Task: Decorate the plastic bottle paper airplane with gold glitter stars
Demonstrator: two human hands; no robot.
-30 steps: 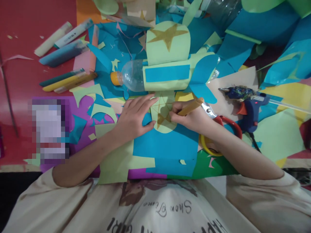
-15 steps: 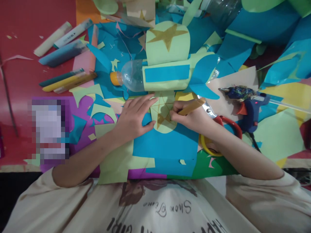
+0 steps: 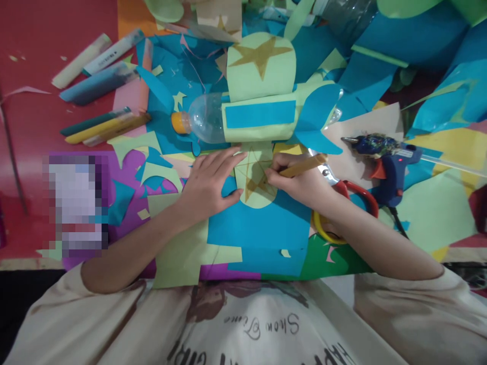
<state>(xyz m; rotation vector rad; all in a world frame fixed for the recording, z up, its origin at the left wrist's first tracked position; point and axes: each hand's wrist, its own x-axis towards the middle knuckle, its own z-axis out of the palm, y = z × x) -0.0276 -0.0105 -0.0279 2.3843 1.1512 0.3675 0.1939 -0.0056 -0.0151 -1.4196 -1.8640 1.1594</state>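
Observation:
A clear plastic bottle (image 3: 207, 117) with an orange cap lies on its side, wrapped in pale green paper with a blue strip (image 3: 261, 114). Two pale green flaps stick out from it. The far flap (image 3: 283, 76) bears a filled brown-gold star (image 3: 262, 55); the near flap (image 3: 262, 200) has a star outline, coloured in partly at its lower points. My left hand (image 3: 211, 180) lies with fingers spread at the near flap's left edge. In my right hand (image 3: 299, 177) is a brown-gold marker (image 3: 304, 166), its tip hidden by my fingers over the star.
Scissors (image 3: 357, 195) with red and yellow handles lie under my right forearm. Farther right is a blue glue gun (image 3: 395, 167) on paper. Several markers (image 3: 99, 83) lie at the left, near a blurred-out rectangular object (image 3: 76, 203). Paper scraps (image 3: 163, 175) cover much of the red table (image 3: 26, 126).
My right hand, with the marker, has shifted very slightly on the near star, and the marker lies a little flatter. My left hand stays in place.

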